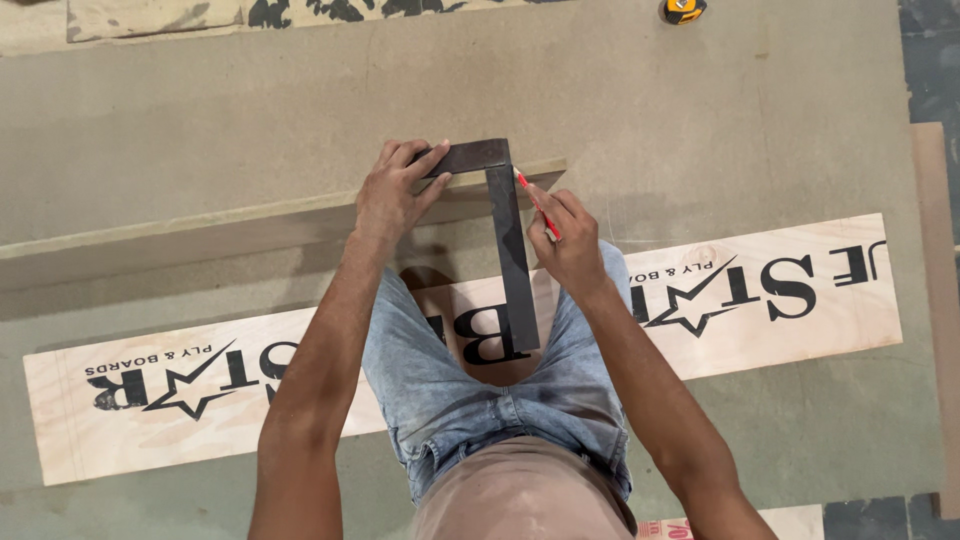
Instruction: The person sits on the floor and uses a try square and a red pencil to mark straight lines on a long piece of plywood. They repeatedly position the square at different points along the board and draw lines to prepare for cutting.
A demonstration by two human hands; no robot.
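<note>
Left hand point(392, 195) pressed flat on the short arm of a dark metal square point(508, 235), fingers spread a little and laid along the steel, thumb out of sight beneath the palm. Not gripping, only bearing down. Right hand point(570, 245) curled narrow around a red pencil point(537, 205), fingers pinched on its lower part, tip pointing up and touching the board right beside the square's long arm, near the inner corner.

Square lying in an L: short arm running leftward along the top edge of a narrow grey strip point(200, 235), long arm reaching down from the corner toward the person, across the strip and over the knees. Dark, dull, slightly worn on the blade, with a pale sheen partway down.

Grey strip stretching from the square out to the left edge of view, its right end stopping just right of the square's corner. Below the square, a long pale plywood plank point(800, 300) with black lettering and star marks, running slantwise left to right and passing under the person's legs. Blue denim shorts point(450, 390) on both knees, directly beneath the long arm of the square. Everything resting on a broad grey board point(700, 110) serving as the worktop. Far above and right of the square, at the top edge of view, a yellow tape measure point(684, 10), well apart from both hands.
</note>
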